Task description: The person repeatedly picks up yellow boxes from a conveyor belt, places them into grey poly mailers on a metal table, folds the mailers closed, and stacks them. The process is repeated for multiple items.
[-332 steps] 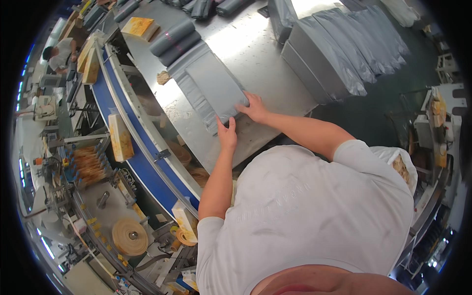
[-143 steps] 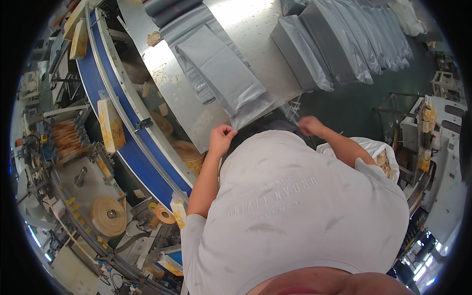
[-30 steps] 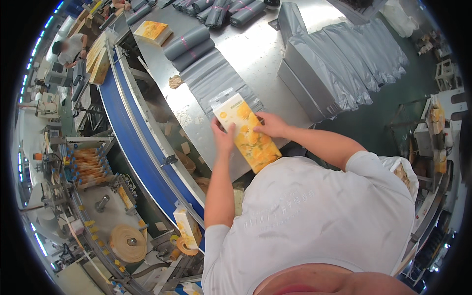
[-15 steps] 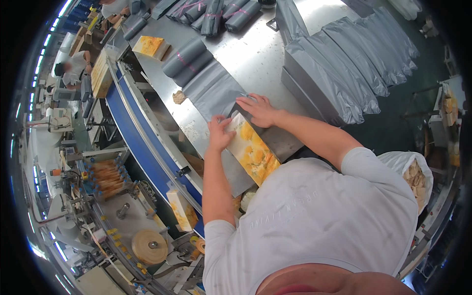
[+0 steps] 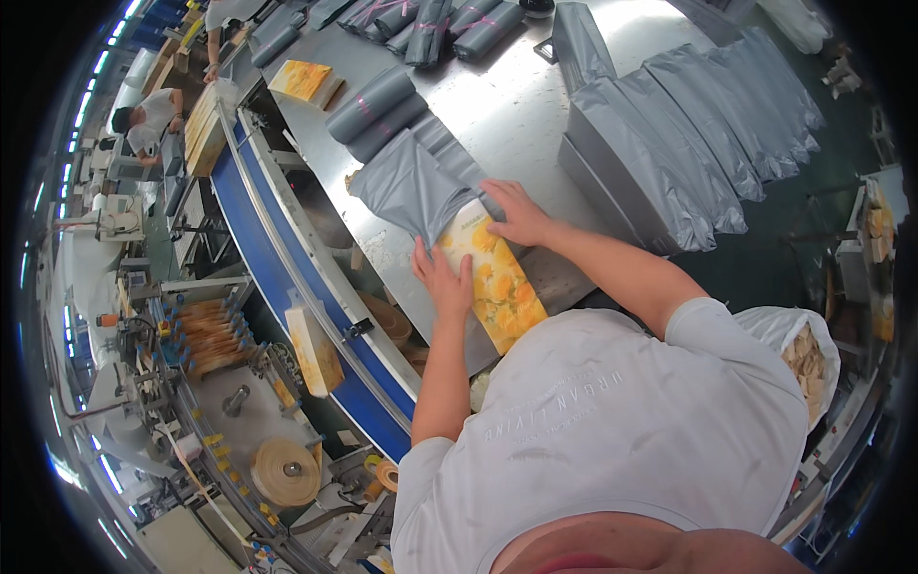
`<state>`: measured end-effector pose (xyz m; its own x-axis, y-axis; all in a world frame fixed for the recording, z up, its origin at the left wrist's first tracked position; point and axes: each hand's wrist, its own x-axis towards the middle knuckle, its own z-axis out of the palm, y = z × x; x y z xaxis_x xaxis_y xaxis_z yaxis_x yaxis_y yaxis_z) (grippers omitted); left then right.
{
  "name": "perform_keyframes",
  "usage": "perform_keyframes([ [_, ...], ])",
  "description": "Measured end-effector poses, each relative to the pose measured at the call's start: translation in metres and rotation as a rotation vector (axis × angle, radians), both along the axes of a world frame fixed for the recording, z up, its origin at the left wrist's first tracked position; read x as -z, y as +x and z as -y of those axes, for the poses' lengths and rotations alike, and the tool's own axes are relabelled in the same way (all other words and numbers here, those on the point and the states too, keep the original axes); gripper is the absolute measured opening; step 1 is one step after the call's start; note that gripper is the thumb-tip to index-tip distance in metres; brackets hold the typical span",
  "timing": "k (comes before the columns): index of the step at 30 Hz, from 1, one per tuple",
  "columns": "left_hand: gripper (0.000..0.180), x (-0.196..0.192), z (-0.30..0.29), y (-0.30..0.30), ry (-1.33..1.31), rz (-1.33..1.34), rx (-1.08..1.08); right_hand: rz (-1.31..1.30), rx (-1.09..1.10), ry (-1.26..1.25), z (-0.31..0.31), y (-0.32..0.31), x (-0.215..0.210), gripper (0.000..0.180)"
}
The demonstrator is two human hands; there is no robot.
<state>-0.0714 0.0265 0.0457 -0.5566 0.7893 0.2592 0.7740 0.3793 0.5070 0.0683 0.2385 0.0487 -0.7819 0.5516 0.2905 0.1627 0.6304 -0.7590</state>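
Observation:
A long yellow box with an orange flower print (image 5: 494, 284) lies on the steel table (image 5: 497, 105), its far end inside the mouth of a grey plastic mailer bag (image 5: 411, 184). My left hand (image 5: 439, 277) presses on the box's left edge near the bag's opening. My right hand (image 5: 514, 211) rests on the box's far right corner, at the bag's lip. The near end of the box sticks out toward my chest.
Stacks of flat grey bags (image 5: 669, 143) fill the table's right side. Rolled grey parcels (image 5: 378, 100) and another yellow box (image 5: 301, 81) lie farther back. A blue conveyor belt (image 5: 287, 287) with a yellow box (image 5: 314, 349) runs along the left, beside tape rolls (image 5: 284, 471). Another person (image 5: 148, 115) works far left.
The box has gone from lying held on the table to sliding partway into the grey bag. Both hands moved forward with it.

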Motion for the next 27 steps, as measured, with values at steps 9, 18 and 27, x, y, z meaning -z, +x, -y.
perform_keyframes([
  [9, 0.044, -0.03, -0.009, 0.0, 0.0, -0.064, 0.262, 0.35, 0.069, -0.399, 0.002, -0.013, -0.012, 0.034],
  [18, 0.037, 0.014, -0.014, -0.06, -0.26, 0.412, -0.033, 0.425, 0.095, 0.29, 0.0, 0.002, 0.006, 0.023],
  [27, 0.025, 0.048, 0.009, -0.026, -0.129, 0.157, -0.15, 0.659, 0.047, -0.166, 0.064, 0.081, 0.025, 0.026],
])
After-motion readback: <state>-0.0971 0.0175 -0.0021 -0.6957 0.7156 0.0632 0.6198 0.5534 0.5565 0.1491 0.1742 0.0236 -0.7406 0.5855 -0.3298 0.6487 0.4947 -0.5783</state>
